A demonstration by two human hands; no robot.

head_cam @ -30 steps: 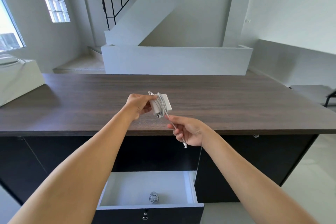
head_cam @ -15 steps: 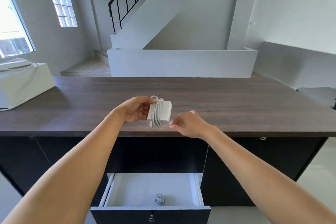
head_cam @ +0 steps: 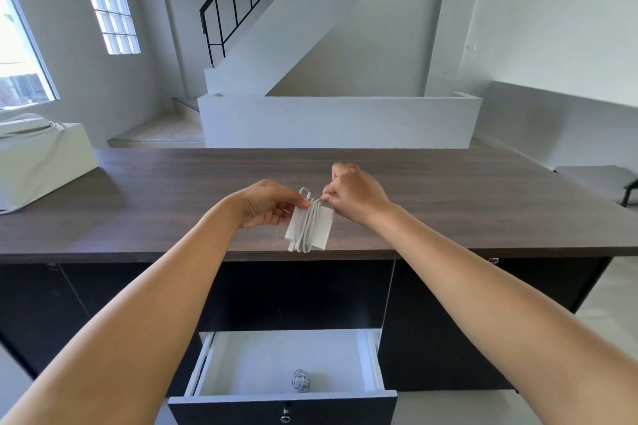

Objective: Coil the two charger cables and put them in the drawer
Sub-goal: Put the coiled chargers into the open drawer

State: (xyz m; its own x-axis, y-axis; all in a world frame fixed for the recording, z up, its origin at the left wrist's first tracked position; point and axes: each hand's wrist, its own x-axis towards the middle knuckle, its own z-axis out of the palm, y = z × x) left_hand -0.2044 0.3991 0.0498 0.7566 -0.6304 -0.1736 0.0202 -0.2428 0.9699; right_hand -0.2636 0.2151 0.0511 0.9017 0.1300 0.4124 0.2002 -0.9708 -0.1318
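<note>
My left hand [head_cam: 266, 205] grips the charger [head_cam: 310, 228] above the counter [head_cam: 138, 203]; my right hand [head_cam: 355, 195] pinches the cable end. I'd tuck it snugly before dropping it into the drawer [head_cam: 376, 376].

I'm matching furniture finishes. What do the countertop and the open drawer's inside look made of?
The countertop looks like dark brown wood-grain laminate or veneer: long straight grain streaks, matte with little glare. Real wood cannot be ruled out. The drawer inside looks like smooth white laminated board, plain and evenly coloured, behind a dark front panel.
</note>
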